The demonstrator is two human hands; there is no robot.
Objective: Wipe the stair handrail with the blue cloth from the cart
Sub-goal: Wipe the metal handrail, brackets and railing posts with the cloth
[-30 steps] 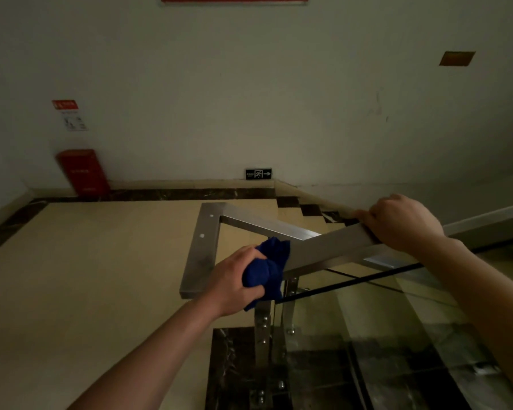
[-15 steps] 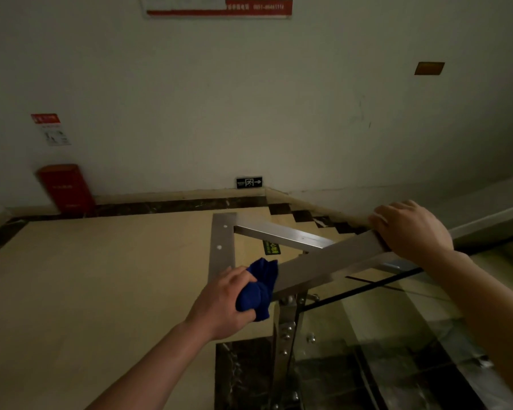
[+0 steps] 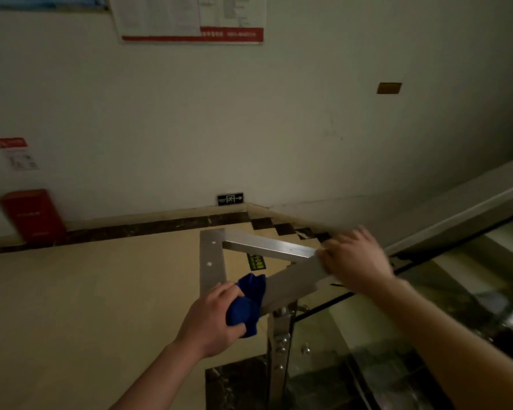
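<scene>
The steel handrail (image 3: pixel 290 284) bends around a corner in the middle of the view, one bar running left, one toward the far wall, one sloping up to the right. My left hand (image 3: pixel 212 319) is shut on the bunched blue cloth (image 3: pixel 246 304), which presses against the near bar at the corner, above the post. My right hand (image 3: pixel 354 260) lies on top of the same bar farther right, fingers curled over it; it is blurred. No cart is in view.
A steel post with bolts (image 3: pixel 280 347) carries a glass panel (image 3: pixel 367 335) below the rail. Beyond lies a beige landing floor (image 3: pixel 71 306), with a red box (image 3: pixel 31 214) and a small exit sign (image 3: pixel 230 199) at the wall.
The view has tilted upward, showing more wall and a poster. My right hand has slid left along the rail, closer to the cloth. My left hand still holds the cloth at the corner.
</scene>
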